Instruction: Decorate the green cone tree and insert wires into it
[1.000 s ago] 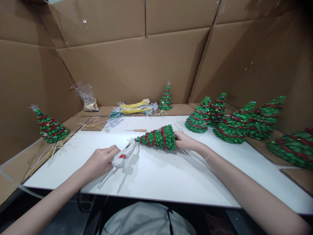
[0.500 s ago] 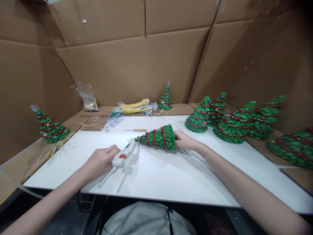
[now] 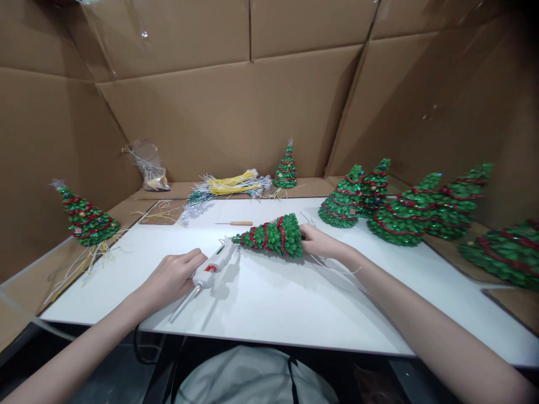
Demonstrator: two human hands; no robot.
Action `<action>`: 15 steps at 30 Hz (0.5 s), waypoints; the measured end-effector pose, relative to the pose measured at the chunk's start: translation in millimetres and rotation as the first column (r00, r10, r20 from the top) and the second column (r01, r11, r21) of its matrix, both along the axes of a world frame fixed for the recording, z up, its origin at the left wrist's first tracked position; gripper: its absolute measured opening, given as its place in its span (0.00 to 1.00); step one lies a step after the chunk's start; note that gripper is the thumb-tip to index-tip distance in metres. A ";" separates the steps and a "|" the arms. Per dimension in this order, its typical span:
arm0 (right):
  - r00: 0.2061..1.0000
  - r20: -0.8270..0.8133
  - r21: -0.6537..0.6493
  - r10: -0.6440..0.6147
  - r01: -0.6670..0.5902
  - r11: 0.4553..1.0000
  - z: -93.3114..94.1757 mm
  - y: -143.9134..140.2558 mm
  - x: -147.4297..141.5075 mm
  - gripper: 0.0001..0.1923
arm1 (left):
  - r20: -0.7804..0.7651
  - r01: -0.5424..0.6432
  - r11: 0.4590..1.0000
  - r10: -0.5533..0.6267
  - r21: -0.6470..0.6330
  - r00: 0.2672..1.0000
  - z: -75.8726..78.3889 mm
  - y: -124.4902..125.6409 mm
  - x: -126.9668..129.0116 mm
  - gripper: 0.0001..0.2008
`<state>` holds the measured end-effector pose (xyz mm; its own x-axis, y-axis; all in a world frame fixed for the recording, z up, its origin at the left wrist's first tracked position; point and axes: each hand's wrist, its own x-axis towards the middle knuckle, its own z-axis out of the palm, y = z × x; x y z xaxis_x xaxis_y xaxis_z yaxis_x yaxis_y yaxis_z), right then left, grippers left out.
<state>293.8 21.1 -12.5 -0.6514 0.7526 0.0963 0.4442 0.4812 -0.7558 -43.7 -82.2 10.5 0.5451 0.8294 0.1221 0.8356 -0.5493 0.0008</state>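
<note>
The left hand (image 3: 170,278) is closed in a grip around the handle of a white glue gun (image 3: 211,266), whose nozzle points away from the person and meets the tip of a small green tree (image 3: 273,236) wound with red bands. That tree lies on its side near the middle of the white desk (image 3: 269,303), tip toward the left edge and base toward the right. The right hand (image 3: 319,243) holds the tree at its base, fingers curled around the wide end, with thin pale strands trailing on the desk just beside the wrist. A clear glue stick juts from the back of the gun toward the near edge. Beyond the tree, closer to the far edge, lies an awl (image 3: 236,223) with a wooden handle, well apart from both hands. At the far edge a pile of yellow and silver wires (image 3: 227,187) rests on the cardboard ledge, with a clear bag (image 3: 147,164) near the far left corner. A small decorated tree (image 3: 286,168) stands upright beside the wires. Another decorated tree (image 3: 84,216) leans off the left edge, over loose yellow strands. Along the right edge a row of plain green trees (image 3: 400,207) leans against one another. Cardboard walls (image 3: 227,106) enclose the desk on three sides.
</note>
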 end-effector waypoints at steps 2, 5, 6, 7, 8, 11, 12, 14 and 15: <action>1.000 0.000 0.001 -0.001 0.001 1.000 -0.6 0.3 0.4 0.12 | 0.013 -0.001 1.000 0.001 0.000 1.000 0.5 -0.4 0.4 0.19; 1.000 0.004 0.001 -0.005 0.005 1.000 -1.3 0.6 1.2 0.13 | 0.027 -0.003 1.000 0.002 0.004 1.000 0.2 -0.4 0.3 0.19; 1.000 0.003 0.002 -0.003 0.003 1.000 -1.4 0.6 1.4 0.13 | 0.028 -0.003 1.000 0.003 0.005 1.000 0.0 -0.4 0.2 0.19; 1.000 0.003 0.003 -0.002 0.002 1.000 -1.4 0.6 1.5 0.13 | 0.028 -0.003 1.000 0.003 0.006 1.000 0.0 -0.3 0.1 0.19; 1.000 0.002 0.005 0.000 0.000 1.000 -1.3 0.6 1.5 0.13 | 0.028 -0.003 1.000 0.003 0.005 1.000 0.0 -0.3 0.2 0.18; 1.000 0.010 0.010 -0.005 0.005 1.000 -1.1 0.6 0.8 0.12 | 0.024 -0.001 1.000 0.001 -0.006 1.000 0.9 -0.5 1.1 0.18; 1.000 0.016 0.012 -0.008 0.008 1.000 -1.1 0.7 0.5 0.12 | 0.020 -0.002 1.000 0.002 -0.010 1.000 1.3 -0.6 1.4 0.18; 1.000 0.021 0.013 -0.009 0.009 1.000 -1.7 1.0 0.2 0.11 | 0.010 -0.005 1.000 0.005 -0.014 1.000 1.7 -0.8 1.9 0.18; 1.000 0.023 0.012 -0.010 0.010 1.000 -2.1 1.2 0.2 0.11 | 0.008 -0.006 1.000 0.006 -0.012 1.000 1.6 -0.7 1.9 0.18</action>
